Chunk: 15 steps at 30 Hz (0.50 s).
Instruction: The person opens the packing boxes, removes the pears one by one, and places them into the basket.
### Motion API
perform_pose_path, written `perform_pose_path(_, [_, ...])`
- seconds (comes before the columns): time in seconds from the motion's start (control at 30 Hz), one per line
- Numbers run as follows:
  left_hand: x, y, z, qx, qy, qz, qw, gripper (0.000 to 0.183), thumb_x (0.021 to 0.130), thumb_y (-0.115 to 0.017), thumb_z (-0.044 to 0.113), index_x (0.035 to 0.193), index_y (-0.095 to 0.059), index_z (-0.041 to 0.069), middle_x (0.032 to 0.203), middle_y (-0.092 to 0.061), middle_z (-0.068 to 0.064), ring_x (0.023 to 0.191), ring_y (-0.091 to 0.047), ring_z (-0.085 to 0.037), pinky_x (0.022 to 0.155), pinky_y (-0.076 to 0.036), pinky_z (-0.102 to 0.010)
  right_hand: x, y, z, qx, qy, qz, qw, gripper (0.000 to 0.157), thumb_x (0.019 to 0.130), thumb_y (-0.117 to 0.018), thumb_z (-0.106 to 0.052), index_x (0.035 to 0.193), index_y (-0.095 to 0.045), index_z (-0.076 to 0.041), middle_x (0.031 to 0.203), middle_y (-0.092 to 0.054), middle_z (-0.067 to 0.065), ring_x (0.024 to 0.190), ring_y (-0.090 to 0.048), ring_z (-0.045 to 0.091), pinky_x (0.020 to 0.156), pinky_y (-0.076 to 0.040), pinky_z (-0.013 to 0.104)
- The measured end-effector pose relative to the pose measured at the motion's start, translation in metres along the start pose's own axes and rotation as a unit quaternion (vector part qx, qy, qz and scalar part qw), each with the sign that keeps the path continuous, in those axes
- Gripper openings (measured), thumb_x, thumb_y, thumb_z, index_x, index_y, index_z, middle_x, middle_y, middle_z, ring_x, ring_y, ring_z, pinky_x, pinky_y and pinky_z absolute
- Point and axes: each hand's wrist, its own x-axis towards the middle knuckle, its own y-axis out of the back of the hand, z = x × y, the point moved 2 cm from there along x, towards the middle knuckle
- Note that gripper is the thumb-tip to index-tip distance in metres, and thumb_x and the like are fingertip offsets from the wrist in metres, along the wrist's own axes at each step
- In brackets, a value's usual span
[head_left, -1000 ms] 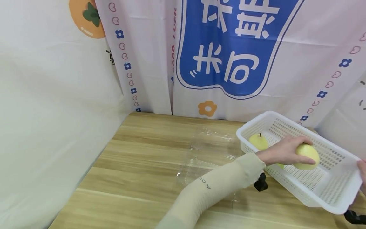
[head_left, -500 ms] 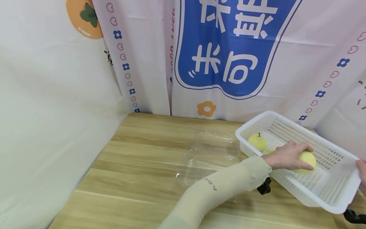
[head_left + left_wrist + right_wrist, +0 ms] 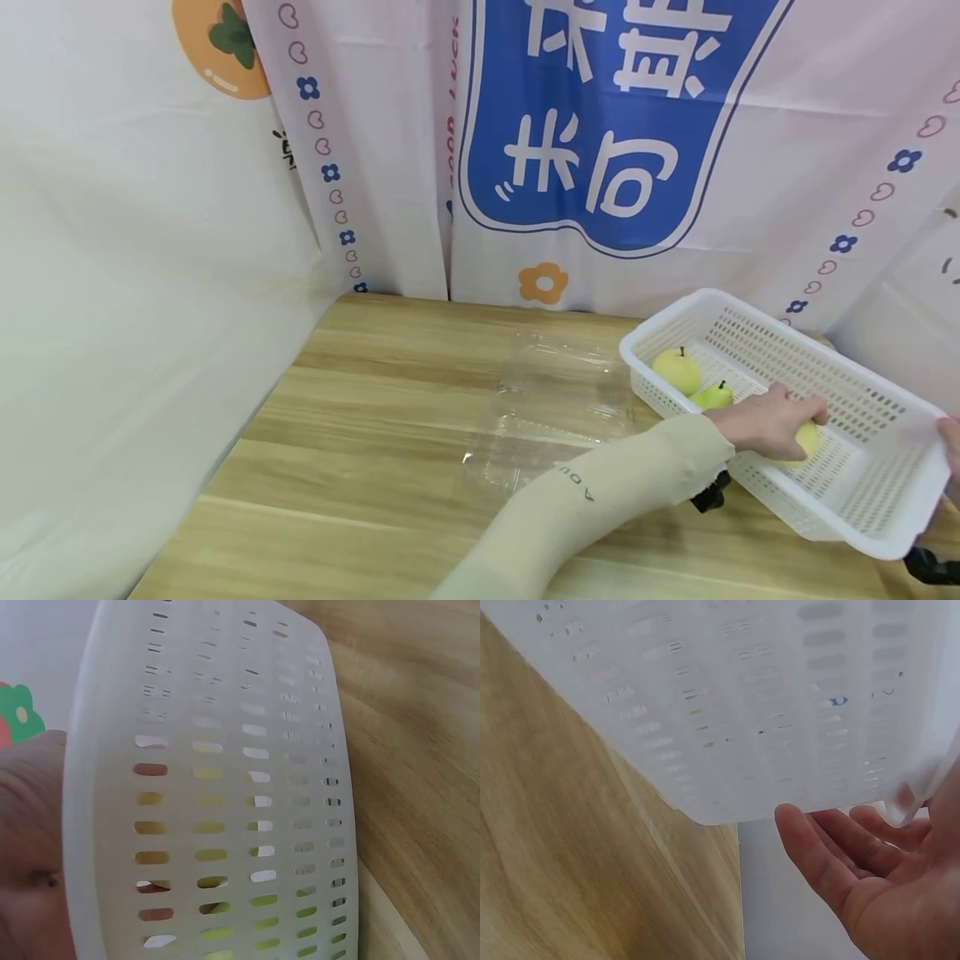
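Note:
Inside the white perforated plastic basket [image 3: 862, 400], my left hand [image 3: 772, 421] grips a round yellow pear [image 3: 807, 440] from above, hiding part of it. In the left wrist view the left hand [image 3: 30, 847] shows beyond the basket wall [image 3: 225, 765], with yellow seen through the slots. Another yellow pear [image 3: 677, 370] and a green pear [image 3: 712, 396] lie at the basket's left end. My right hand [image 3: 951, 437], cut by the frame edge, holds the basket's right end. In the right wrist view the right hand [image 3: 877, 877] has its fingers at that end by the rim.
A clear plastic clamshell box [image 3: 555, 417] lies opened out on the wooden table [image 3: 360, 442], left of the basket. Black straps or mounts [image 3: 930, 568] show near the wrists. A printed cloth [image 3: 405, 167] hangs behind the table.
My left hand has lowered the yellow pear deeper into the basket, towards its near wall. The green pear, mostly hidden before, shows more now. The right hand and basket stay in place.

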Motion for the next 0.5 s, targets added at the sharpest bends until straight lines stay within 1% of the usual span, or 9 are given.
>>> perform_pose_path(0.03, [0.0008,-0.0009,-0.0001,0.004,0.002,-0.004,1.0,0.058,0.088,-0.069,0.03,0.134,-0.041,0.052,0.138,-0.035,0.021,0.097,-0.043,0.0,0.072,-0.039,-0.017,0.0002,-0.0011,0.0001,-0.003,0.003,0.001,1.0,0.045,0.106,-0.036,-0.023,0.139,-0.04,0.008,0.127,-0.049,0.038,0.058,-0.025,-0.026,0.042,-0.034,0.003])
perform_pose_path(0.2, [0.0036,-0.0023,0.0008,0.034,0.005,-0.009,0.9994,0.055,0.09,-0.068,0.038,0.135,-0.039,0.052,0.134,-0.038,0.027,0.106,-0.04,0.004,0.076,-0.039,-0.016,0.0069,-0.0043,0.0025,0.004,-0.015,-0.017,1.0,0.042,0.106,-0.032,-0.022,0.132,-0.042,0.011,0.123,-0.048,0.039,0.055,-0.026,-0.027,0.04,-0.035,0.005])
perform_pose_path(0.27, [0.0041,-0.0026,0.0016,0.046,0.004,-0.008,0.9989,0.054,0.091,-0.067,0.041,0.135,-0.039,0.051,0.133,-0.04,0.031,0.111,-0.039,0.006,0.079,-0.039,-0.016,0.0087,-0.004,0.0035,0.028,-0.028,-0.022,0.999,0.033,0.106,-0.033,-0.023,0.124,-0.05,-0.002,0.11,-0.06,0.021,0.055,-0.029,-0.027,0.042,-0.038,0.005])
perform_pose_path(0.3, [0.0042,-0.0028,0.0021,0.05,0.003,-0.008,0.9987,0.053,0.091,-0.067,0.042,0.136,-0.04,0.051,0.134,-0.041,0.034,0.116,-0.037,0.007,0.081,-0.04,-0.015,0.0086,-0.004,0.0036,0.037,-0.038,-0.023,0.998,0.03,0.106,-0.033,-0.023,0.125,-0.051,-0.007,0.106,-0.061,0.011,0.056,-0.03,-0.026,0.043,-0.039,0.005])
perform_pose_path(0.33, [0.0044,-0.003,0.0028,0.052,0.002,-0.007,0.9986,0.053,0.091,-0.067,0.042,0.135,-0.04,0.051,0.134,-0.042,0.036,0.118,-0.037,0.008,0.082,-0.04,-0.014,0.0084,-0.0031,0.0032,0.045,-0.043,-0.017,0.998,0.026,0.106,-0.035,-0.023,0.124,-0.051,-0.015,0.1,-0.06,-0.002,0.057,-0.032,-0.026,0.045,-0.04,0.004])
perform_pose_path(0.37, [0.0046,-0.0033,0.0035,0.053,0.0,-0.008,0.9986,0.053,0.091,-0.067,0.042,0.135,-0.041,0.05,0.134,-0.043,0.037,0.119,-0.038,0.009,0.084,-0.04,-0.014,0.0075,-0.002,0.003,0.046,-0.045,-0.008,0.998,0.026,0.105,-0.036,-0.023,0.127,-0.05,-0.02,0.096,-0.056,-0.011,0.059,-0.033,-0.026,0.046,-0.04,0.004])
perform_pose_path(0.4, [0.0049,-0.0036,0.0042,0.058,-0.002,-0.008,0.9983,0.053,0.091,-0.067,0.041,0.136,-0.041,0.049,0.134,-0.044,0.037,0.119,-0.039,0.01,0.086,-0.04,-0.012,0.006,-0.0007,0.003,0.047,-0.042,-0.007,0.998,0.027,0.105,-0.037,-0.022,0.13,-0.048,-0.022,0.097,-0.056,-0.012,0.061,-0.035,-0.027,0.047,-0.041,0.004])
perform_pose_path(0.43, [0.0051,-0.004,0.0046,0.063,-0.005,-0.006,0.998,0.052,0.091,-0.068,0.041,0.136,-0.042,0.048,0.133,-0.046,0.037,0.118,-0.04,0.011,0.086,-0.04,-0.011,0.0054,0.0002,0.0023,0.043,-0.037,-0.003,0.998,0.03,0.105,-0.037,-0.021,0.134,-0.048,-0.02,0.097,-0.056,-0.012,0.061,-0.035,-0.027,0.047,-0.04,0.003])
perform_pose_path(0.5, [0.0053,-0.0043,0.0048,0.07,-0.007,-0.007,0.9975,0.052,0.091,-0.068,0.039,0.135,-0.043,0.047,0.132,-0.048,0.035,0.113,-0.044,0.012,0.087,-0.039,-0.009,0.0048,0.0007,0.0011,0.017,-0.021,0.004,1.0,0.036,0.105,-0.037,-0.019,0.138,-0.045,-0.004,0.103,-0.059,0.007,0.061,-0.032,-0.027,0.046,-0.038,0.003])
